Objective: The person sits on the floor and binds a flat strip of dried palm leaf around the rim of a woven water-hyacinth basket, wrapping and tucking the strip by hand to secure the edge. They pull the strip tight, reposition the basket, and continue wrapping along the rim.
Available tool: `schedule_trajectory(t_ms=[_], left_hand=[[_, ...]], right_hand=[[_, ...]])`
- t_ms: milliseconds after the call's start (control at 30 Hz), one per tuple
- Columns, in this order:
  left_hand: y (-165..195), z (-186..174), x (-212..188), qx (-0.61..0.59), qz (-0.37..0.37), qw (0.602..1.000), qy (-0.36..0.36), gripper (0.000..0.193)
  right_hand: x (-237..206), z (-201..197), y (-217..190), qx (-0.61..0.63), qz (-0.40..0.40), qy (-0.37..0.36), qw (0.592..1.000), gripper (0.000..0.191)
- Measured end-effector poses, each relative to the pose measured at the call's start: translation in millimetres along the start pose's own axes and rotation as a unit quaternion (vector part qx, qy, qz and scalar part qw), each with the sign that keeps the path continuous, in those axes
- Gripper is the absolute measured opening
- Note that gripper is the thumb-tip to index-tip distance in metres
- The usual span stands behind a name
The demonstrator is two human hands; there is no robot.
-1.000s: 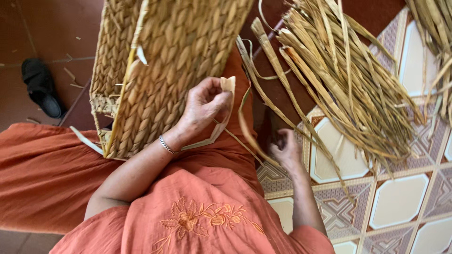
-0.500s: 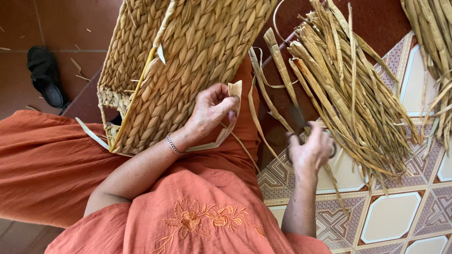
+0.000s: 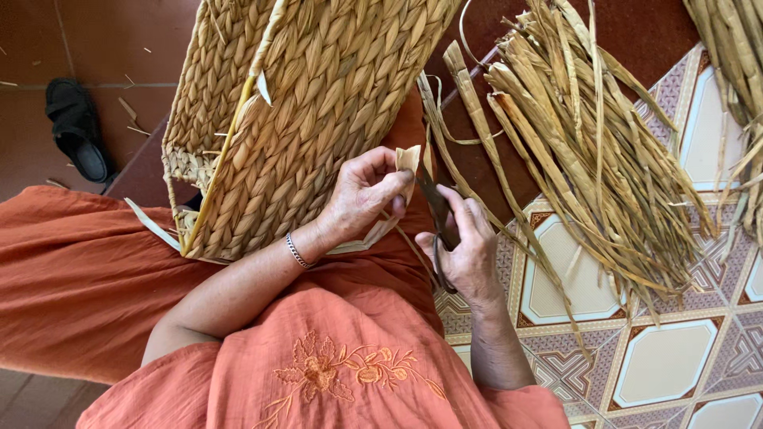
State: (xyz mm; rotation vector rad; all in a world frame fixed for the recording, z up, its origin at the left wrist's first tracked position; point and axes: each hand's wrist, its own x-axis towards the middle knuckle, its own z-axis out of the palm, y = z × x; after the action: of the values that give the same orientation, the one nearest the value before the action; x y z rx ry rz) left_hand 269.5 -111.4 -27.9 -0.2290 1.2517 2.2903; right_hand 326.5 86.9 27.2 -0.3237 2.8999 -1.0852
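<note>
A woven straw basket point(image 3: 302, 119) rests tilted on my lap, over an orange garment. My left hand point(image 3: 362, 195), with a metal bracelet at the wrist, pinches a flat pale strand end point(image 3: 408, 161) at the basket's lower edge. My right hand point(image 3: 465, 250) grips dark scissors point(image 3: 435, 208), their blades pointing up at that strand end, close beside my left fingers. Whether the blades touch the strand I cannot tell.
A pile of dried straw strands point(image 3: 588, 151) lies on the patterned tile floor point(image 3: 668, 357) to the right, with another bundle point(image 3: 735, 56) at the far right. A black sandal point(image 3: 75, 127) sits on the red-brown floor at the upper left.
My right hand has come back from the straw pile with the scissors and raised them to the strand end held by my left hand. The basket has stayed put.
</note>
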Motion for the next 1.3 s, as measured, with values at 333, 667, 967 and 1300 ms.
schedule_trajectory(t_ms=[333,667,967,1300], left_hand=[[-8,-2,-1,0.002,0.007,1.000,-0.012,0.010],[0,-3,-1,0.035,-0.004,0.999,-0.036,0.010],[-5,6,-4,0.001,-0.013,0.999,-0.051,0.009],[-6,3,-6,0.049,-0.056,0.996,-0.048,0.014]], right_hand=[[1,12,-6,-0.008,-0.006,-0.031,0.999,0.071],[-7,21,3,-0.006,-0.027,-0.015,1.000,0.067],[3,10,-10,-0.033,-0.027,-0.010,0.999,0.076],[-5,14,0,0.012,-0.012,-0.041,0.999,0.072]])
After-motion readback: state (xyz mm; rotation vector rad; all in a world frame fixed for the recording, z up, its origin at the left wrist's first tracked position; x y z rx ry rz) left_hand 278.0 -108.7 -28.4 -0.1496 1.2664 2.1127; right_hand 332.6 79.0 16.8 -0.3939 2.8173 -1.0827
